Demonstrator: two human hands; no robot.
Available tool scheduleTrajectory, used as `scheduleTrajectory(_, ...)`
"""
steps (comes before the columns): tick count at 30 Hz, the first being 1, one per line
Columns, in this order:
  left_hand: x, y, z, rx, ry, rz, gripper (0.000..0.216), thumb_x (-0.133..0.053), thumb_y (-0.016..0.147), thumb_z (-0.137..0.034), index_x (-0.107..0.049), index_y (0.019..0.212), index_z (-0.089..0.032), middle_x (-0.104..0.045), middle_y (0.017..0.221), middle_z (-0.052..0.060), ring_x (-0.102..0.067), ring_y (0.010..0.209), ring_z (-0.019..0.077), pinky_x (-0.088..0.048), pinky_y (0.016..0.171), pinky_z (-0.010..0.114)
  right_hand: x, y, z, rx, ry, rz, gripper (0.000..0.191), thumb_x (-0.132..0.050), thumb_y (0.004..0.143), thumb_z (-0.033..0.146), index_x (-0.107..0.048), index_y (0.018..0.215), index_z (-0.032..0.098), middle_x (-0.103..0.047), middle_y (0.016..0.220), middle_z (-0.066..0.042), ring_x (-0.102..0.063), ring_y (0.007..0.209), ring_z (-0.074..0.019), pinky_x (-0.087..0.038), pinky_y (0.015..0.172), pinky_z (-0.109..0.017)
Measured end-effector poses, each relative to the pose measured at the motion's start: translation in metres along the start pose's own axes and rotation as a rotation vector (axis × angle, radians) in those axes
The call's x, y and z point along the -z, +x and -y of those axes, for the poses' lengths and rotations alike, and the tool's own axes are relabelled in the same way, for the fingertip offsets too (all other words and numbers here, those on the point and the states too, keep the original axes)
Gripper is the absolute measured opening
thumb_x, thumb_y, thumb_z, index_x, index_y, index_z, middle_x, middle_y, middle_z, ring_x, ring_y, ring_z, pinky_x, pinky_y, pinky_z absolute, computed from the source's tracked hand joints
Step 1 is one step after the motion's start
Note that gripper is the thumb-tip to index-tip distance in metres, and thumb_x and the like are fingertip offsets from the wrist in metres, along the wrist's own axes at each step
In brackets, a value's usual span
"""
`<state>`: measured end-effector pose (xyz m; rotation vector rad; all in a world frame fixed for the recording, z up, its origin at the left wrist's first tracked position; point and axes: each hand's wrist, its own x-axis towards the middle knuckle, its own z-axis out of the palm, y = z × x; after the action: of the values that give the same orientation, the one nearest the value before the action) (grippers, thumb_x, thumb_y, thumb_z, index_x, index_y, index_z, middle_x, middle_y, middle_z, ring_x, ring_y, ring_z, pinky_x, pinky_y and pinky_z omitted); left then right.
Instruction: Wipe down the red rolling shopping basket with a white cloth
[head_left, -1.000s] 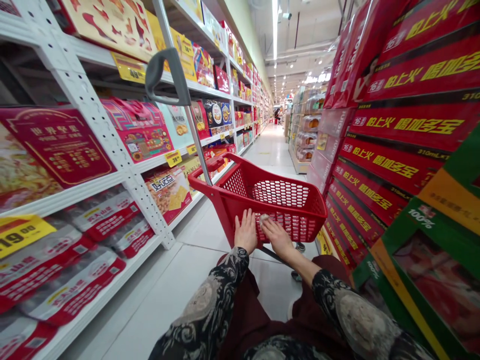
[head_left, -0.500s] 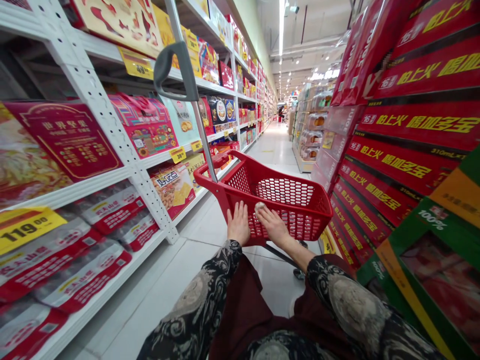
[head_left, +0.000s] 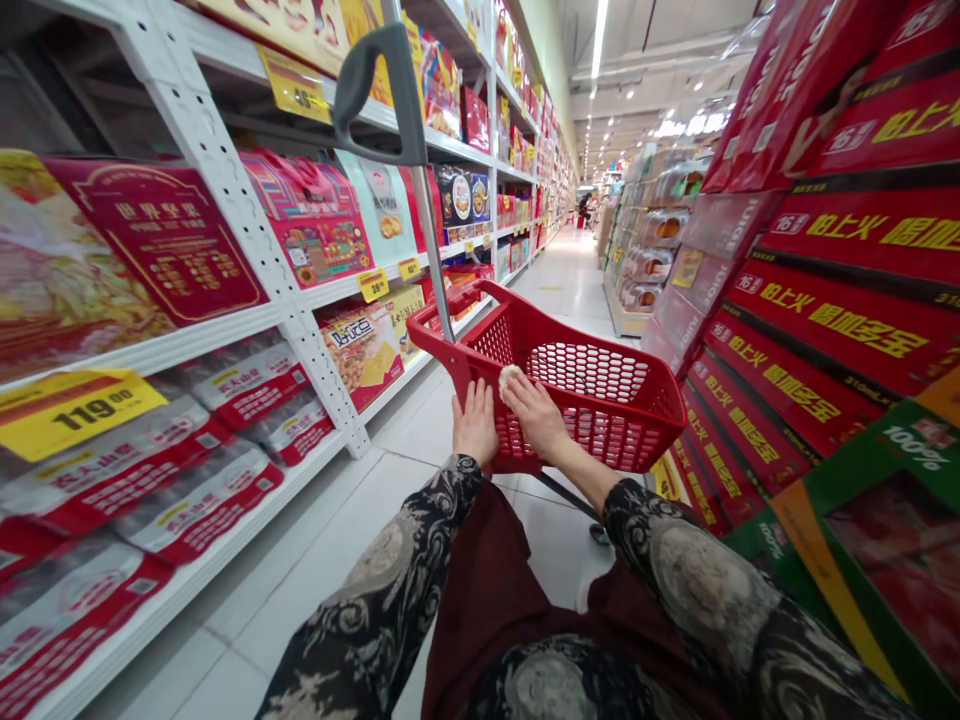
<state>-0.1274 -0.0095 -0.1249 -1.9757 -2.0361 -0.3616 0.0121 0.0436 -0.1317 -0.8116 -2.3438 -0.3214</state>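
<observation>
A red plastic shopping basket [head_left: 622, 425] on wheels stands in front of my knees, its grey handle [head_left: 412, 100] raised on a metal pole at the left. My left hand [head_left: 474, 425] lies with fingers stretched against the near side of the basket. Just to its right, my right hand [head_left: 538, 415] presses a small crumpled white wad [head_left: 510, 378], like a tissue or cloth, against the same side. Part of the wad is hidden under the fingers. Inside the basket, the perforated walls show and I see no goods.
White shelving [head_left: 247, 250] with boxed snacks and bottled-water packs lines the left. Stacked red drink cartons [head_left: 840, 300] and a green box [head_left: 900, 480] stand close on the right. A tiled aisle [head_left: 570, 270] runs ahead, with a person far down it.
My right hand has slid the white wad up and left along the basket's side. My left hand stays flat there. The whole view has turned slightly left.
</observation>
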Motion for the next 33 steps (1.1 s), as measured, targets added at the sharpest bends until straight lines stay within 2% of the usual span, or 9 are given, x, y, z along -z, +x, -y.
scheduleTrajectory(3,-0.005,-0.002,0.007,0.006,-0.003,-0.009,0.067,-0.038,0.075,-0.015,-0.022,0.139,-0.005,-0.016,0.150,0.014,-0.011,0.138,0.0261,-0.013,0.109,0.053,-0.014,-0.020,-0.002,-0.009,-0.004,0.196,0.050,-0.038,0.080,0.002,-0.050,0.126,0.016,-0.046,0.135,-0.012,-0.032,0.131,-0.0234,-0.032,0.102,-0.047)
scheduleTrajectory(5,-0.009,-0.005,0.010,0.011,-0.005,-0.017,0.068,-0.039,0.075,-0.016,-0.022,0.140,-0.005,-0.015,0.150,0.014,-0.011,0.138,0.0259,-0.013,0.110,0.053,-0.022,-0.032,-0.001,0.000,0.000,0.256,0.051,-0.038,0.078,0.000,-0.050,0.126,0.015,-0.046,0.134,-0.014,-0.034,0.130,-0.0240,-0.034,0.101,-0.048)
scheduleTrajectory(8,-0.011,-0.006,0.015,0.032,-0.012,-0.020,0.066,-0.037,0.076,-0.016,-0.022,0.140,-0.006,-0.017,0.150,0.014,-0.011,0.138,0.0250,-0.013,0.110,0.052,-0.021,-0.025,0.007,0.035,0.017,0.174,0.048,-0.037,0.082,0.003,-0.049,0.127,0.014,-0.045,0.135,-0.013,-0.031,0.131,-0.0226,-0.033,0.102,-0.045)
scheduleTrajectory(12,-0.005,-0.005,0.020,0.070,-0.021,-0.001,0.065,-0.034,0.077,-0.014,-0.022,0.140,-0.007,-0.018,0.149,0.013,-0.011,0.138,0.0239,-0.013,0.109,0.053,-0.007,0.021,0.018,0.060,0.041,-0.028,0.046,-0.033,0.087,0.007,-0.045,0.130,0.017,-0.040,0.140,-0.009,-0.023,0.135,-0.0187,-0.025,0.108,-0.043)
scheduleTrajectory(15,0.000,-0.003,0.023,0.084,-0.025,0.006,0.067,-0.036,0.075,-0.014,-0.021,0.140,-0.006,-0.016,0.150,0.013,-0.012,0.138,0.0241,-0.013,0.109,0.053,-0.002,0.045,0.019,0.025,0.035,-0.066,0.045,-0.032,0.087,0.007,-0.045,0.130,0.018,-0.040,0.140,-0.008,-0.021,0.135,-0.0184,-0.024,0.108,-0.044)
scheduleTrajectory(22,-0.004,-0.006,0.032,0.101,-0.007,-0.011,0.069,-0.038,0.073,-0.015,-0.023,0.140,-0.006,-0.016,0.150,0.013,-0.012,0.138,0.0251,-0.014,0.109,0.053,-0.020,0.012,0.015,0.029,-0.011,0.218,0.049,-0.037,0.081,0.002,-0.049,0.126,0.017,-0.045,0.135,-0.013,-0.033,0.131,-0.0221,-0.034,0.101,-0.046)
scheduleTrajectory(24,-0.005,-0.006,0.035,0.106,-0.006,-0.014,0.067,-0.037,0.074,-0.015,-0.024,0.139,-0.007,-0.015,0.150,0.012,-0.012,0.138,0.0245,-0.014,0.109,0.053,-0.021,0.010,0.019,0.039,-0.001,0.242,0.049,-0.037,0.081,0.002,-0.048,0.127,0.017,-0.047,0.134,-0.013,-0.035,0.129,-0.0222,-0.035,0.100,-0.046)
scheduleTrajectory(30,-0.001,-0.003,0.044,0.156,0.027,-0.016,0.068,-0.039,0.075,-0.015,-0.021,0.140,-0.009,-0.017,0.150,0.013,-0.012,0.138,0.0246,-0.015,0.109,0.053,0.000,0.077,0.046,0.125,0.030,-0.047,0.044,-0.034,0.089,0.011,-0.041,0.132,0.017,-0.036,0.142,-0.007,-0.020,0.136,-0.0188,-0.024,0.108,-0.041)
scheduleTrajectory(33,0.001,-0.004,0.047,0.165,0.043,-0.021,0.070,-0.041,0.074,-0.017,-0.021,0.140,-0.007,-0.018,0.149,0.015,-0.013,0.138,0.0257,-0.016,0.108,0.053,0.003,0.102,0.049,0.108,0.006,-0.043,0.042,-0.035,0.090,0.013,-0.042,0.131,0.017,-0.037,0.142,-0.008,-0.020,0.136,-0.0200,-0.025,0.107,-0.043)
